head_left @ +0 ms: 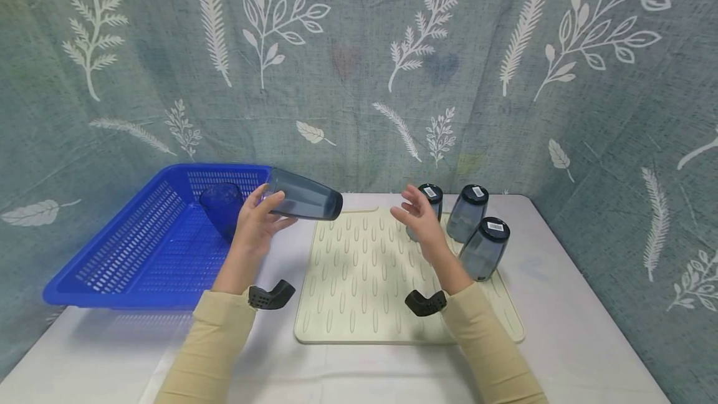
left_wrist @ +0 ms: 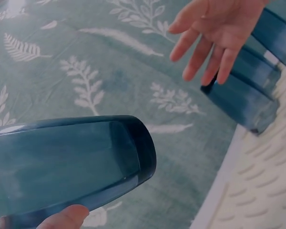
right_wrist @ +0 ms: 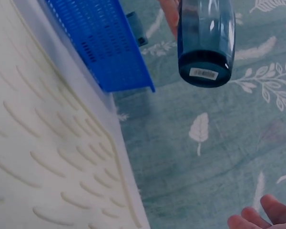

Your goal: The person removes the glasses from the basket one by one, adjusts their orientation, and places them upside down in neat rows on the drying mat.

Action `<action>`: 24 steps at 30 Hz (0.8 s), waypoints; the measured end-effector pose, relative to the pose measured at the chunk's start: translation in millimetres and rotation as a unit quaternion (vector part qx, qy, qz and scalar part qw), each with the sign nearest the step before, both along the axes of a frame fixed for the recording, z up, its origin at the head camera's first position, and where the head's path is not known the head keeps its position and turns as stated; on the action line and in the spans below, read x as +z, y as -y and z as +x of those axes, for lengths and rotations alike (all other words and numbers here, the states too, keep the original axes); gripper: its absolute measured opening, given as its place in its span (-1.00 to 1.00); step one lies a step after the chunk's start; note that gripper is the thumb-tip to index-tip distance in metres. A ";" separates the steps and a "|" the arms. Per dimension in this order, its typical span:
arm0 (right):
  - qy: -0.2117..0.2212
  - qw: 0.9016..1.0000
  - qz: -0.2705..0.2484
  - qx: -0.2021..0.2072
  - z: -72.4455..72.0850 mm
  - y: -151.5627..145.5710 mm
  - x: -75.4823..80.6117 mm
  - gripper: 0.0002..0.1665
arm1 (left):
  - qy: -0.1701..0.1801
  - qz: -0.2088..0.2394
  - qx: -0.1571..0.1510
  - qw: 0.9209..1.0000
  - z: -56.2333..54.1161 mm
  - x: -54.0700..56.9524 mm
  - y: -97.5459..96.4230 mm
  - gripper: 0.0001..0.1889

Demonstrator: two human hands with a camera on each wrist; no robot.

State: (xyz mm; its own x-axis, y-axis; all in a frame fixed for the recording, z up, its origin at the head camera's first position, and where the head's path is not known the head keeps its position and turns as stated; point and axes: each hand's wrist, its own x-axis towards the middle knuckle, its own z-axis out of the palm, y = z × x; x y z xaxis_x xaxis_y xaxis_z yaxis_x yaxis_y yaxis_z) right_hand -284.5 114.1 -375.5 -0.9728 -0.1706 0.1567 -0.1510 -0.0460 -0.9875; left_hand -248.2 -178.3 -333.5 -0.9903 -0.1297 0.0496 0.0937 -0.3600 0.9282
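- Leaf-print cloth (head_left: 348,55) hangs beyond the left hand (head_left: 257,224) and right hand (head_left: 421,216), with a white table (head_left: 578,310) below them.
- Blue basket (head_left: 140,300) sits left of the left hand, a tilted glass (head_left: 219,207) inside it.
- Pale mat (head_left: 364,273) lies below the right hand.
- Three glasses (head_left: 485,251) stand upside down on the mat near the right hand, its fingers loosely spread, holding nothing.
- Held glass (head_left: 307,197) lies sideways in the left hand's curled grip, base toward the right hand.
- White label (right_wrist: 203,74) marks that base.
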 end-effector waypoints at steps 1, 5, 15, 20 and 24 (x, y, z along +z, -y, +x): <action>0.002 1.000 -0.007 -0.001 0.1 1.2 -1.4 -0.19 | 0.002 0.002 0.000 1.000 0.3 -0.7 -2.0 -0.27; 0.001 1.000 -0.030 0.004 1.7 6.3 -7.5 -0.20 | 0.009 0.013 0.001 1.000 1.5 -3.6 -9.6 -0.29; 0.023 0.996 -0.087 0.015 5.5 17.9 -19.0 -0.24 | 0.007 0.011 -0.010 1.000 -0.7 -16.3 -20.8 -0.31; 0.029 0.993 -0.115 0.018 8.1 23.1 -22.4 -0.23 | -0.005 0.044 -0.029 0.999 -1.2 -21.5 -27.3 -0.42; 0.032 0.991 -0.129 0.022 10.0 27.1 -25.8 -0.25 | -0.006 0.065 -0.036 0.997 -1.3 -26.7 -32.7 -0.49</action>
